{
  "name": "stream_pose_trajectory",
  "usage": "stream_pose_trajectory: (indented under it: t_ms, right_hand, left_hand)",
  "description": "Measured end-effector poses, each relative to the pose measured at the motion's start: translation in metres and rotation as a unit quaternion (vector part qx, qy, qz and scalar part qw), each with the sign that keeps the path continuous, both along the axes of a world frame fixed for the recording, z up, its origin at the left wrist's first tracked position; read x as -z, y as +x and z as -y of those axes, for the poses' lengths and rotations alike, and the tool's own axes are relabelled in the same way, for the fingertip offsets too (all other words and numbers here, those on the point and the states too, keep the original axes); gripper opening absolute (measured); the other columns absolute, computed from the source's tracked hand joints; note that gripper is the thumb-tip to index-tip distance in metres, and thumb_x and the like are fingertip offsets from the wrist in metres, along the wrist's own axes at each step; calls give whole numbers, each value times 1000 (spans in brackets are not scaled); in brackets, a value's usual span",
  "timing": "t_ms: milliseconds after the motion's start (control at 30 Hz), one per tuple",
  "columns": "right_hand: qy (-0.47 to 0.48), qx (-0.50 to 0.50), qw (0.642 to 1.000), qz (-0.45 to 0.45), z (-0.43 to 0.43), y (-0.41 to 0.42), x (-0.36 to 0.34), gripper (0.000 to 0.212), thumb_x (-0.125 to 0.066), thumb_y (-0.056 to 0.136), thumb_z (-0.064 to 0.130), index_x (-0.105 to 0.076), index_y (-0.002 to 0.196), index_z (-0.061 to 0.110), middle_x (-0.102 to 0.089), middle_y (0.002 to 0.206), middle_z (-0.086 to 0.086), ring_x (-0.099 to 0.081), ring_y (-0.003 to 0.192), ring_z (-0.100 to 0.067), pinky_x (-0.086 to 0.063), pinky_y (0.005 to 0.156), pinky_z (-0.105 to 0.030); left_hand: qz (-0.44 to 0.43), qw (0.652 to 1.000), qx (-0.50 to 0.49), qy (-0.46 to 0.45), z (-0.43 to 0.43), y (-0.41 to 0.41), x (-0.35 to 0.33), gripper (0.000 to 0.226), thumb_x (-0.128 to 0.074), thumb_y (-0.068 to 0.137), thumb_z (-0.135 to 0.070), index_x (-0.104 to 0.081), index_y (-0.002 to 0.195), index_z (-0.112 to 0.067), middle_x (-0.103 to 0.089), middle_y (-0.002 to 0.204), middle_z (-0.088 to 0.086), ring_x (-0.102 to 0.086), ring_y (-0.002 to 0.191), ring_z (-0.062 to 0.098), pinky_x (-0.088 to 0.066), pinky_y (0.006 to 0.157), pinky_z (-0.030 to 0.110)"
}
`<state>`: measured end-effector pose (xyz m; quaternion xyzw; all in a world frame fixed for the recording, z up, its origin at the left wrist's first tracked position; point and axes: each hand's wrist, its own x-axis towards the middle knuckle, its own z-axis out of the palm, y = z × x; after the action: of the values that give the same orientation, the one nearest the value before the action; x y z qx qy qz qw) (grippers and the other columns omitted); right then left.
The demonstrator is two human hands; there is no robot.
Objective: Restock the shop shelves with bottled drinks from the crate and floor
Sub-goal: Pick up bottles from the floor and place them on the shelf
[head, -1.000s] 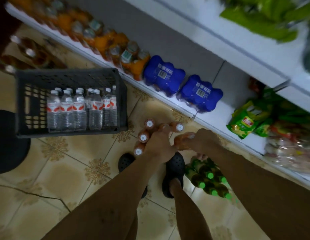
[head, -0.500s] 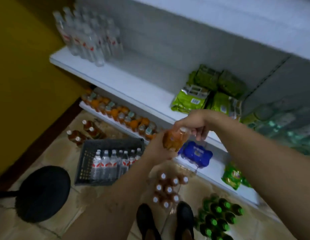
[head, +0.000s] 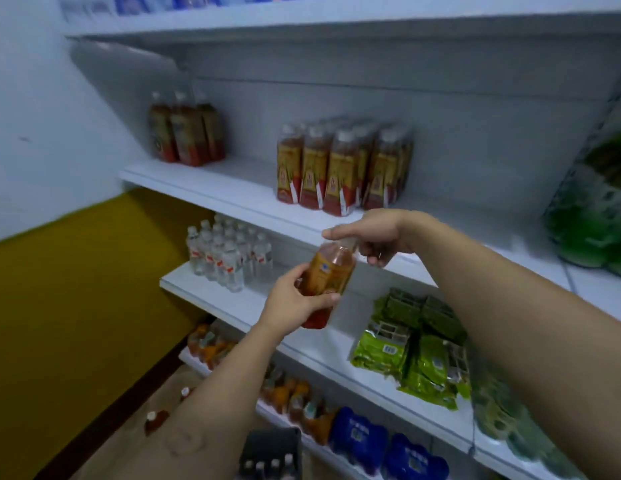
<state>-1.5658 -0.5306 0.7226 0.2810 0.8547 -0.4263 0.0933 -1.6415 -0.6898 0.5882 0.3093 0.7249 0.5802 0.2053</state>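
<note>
Tea bottle (head: 331,271) is gripped by the left hand (head: 288,303), cap pinched by right hand (head: 375,237) fingers (head: 337,233); shelving beside the tea pack (head: 340,171) is judged next.

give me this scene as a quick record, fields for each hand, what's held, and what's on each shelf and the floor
held: bottle of amber drink, tilted, in front of the shelves
left hand: grips the bottle's body
right hand: pinches its cap end
upper shelf: wrapped pack of similar bottles; three bottles further left
middle shelf: water bottles; green packets
bottom shelf: orange drinks; blue packs
floor: crate; loose bottles
</note>
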Motion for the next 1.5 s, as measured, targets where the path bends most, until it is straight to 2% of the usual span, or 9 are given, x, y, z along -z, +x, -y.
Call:
stream_pose_trajectory:
  t_ms: [133, 267, 400, 633, 800, 900, 1067, 1267, 1500]
  right_hand:
    - [-28, 0, 995, -93, -8, 9, -34, 67, -68, 80, 59, -59, 125, 11, -60, 103, -8, -63, 85, -18, -59, 71, -34]
    - [-100, -17, 989, -111, -23, 20, -34, 77, -70, 76, 58, -45, 142, 27, -54, 137, -4, -56, 120, -25, -55, 91, -46]
    - [-165, 2, 970, -177, -32, 25, -20, 49, -72, 81, 47, -59, 125, 31, -64, 125, -4, -62, 113, -28, -55, 91, -51]
    - [-127, 71, 962, -230, -72, 24, 12, 43, -82, 76, 33, -60, 114, 28, -71, 109, 0, -68, 101, -20, -60, 79, -45]
    - [-127, 141, 934, -303, -107, 10, 23, 45, -83, 75, 29, -59, 113, 27, -69, 101, 6, -65, 90, -11, -51, 66, -26]
    - [-107, 173, 928, -311, -126, -12, 36, 49, -84, 70, 37, -61, 113, 28, -70, 101, 5, -67, 93, -15, -57, 80, -37]
    - [-16, 184, 927, -327, -142, -42, 50, 36, -80, 77, 29, -61, 108, 24, -65, 89, 9, -63, 84, -11, -53, 79, -25]
    - [79, 196, 909, -360, -151, -70, 79, 59, -72, 85, 33, -32, 128, 25, -62, 110, 1, -66, 102, -20, -57, 83, -32]
    - [140, 207, 904, -348, -156, -80, 91, 58, -69, 86, 41, -32, 127, 27, -52, 124, -5, -63, 106, -26, -57, 82, -40]
  left_hand:
    - [23, 996, -6, 90, -11, -6, -43, 39, -85, 71, -22, -66, 105, -28, -72, 93, -9, -67, 89, 7, -53, 77, 21]
    - [15, 990, 21, 140, -34, -7, -77, 42, -81, 76, -33, -65, 114, -29, -73, 104, -4, -67, 101, 15, -54, 91, 39]
    - [1, 989, 42, 141, -63, -8, -94, 65, -78, 66, -52, -60, 125, -33, -70, 116, -7, -63, 111, 14, -51, 98, 42]
    - [47, 995, 43, 78, -111, -10, -73, 57, -77, 79, -11, -50, 129, -19, -67, 119, -3, -64, 110, 15, -48, 102, 44]
    - [12, 996, 26, 81, -155, -5, -76, 59, -67, 87, -3, -46, 135, -30, -64, 122, -4, -61, 111, 8, -53, 94, 27]
    - [-47, 996, -22, 69, -181, -2, -67, 67, -66, 86, -4, -40, 129, -48, -55, 118, -12, -58, 107, 4, -54, 80, 15]
    - [-83, 982, -170, 15, -213, -11, -47, 74, -67, 84, -3, -38, 142, -39, -40, 118, -4, -54, 111, 16, -50, 101, 37]
    - [-145, 950, -277, -17, -239, -18, -26, 44, -62, 91, -31, -41, 127, -43, -48, 126, -11, -53, 107, 8, -50, 96, 37]
    - [-170, 933, -318, -11, -246, -15, -23, 42, -56, 95, -32, -32, 121, -54, -49, 117, -21, -54, 103, 6, -50, 93, 33]
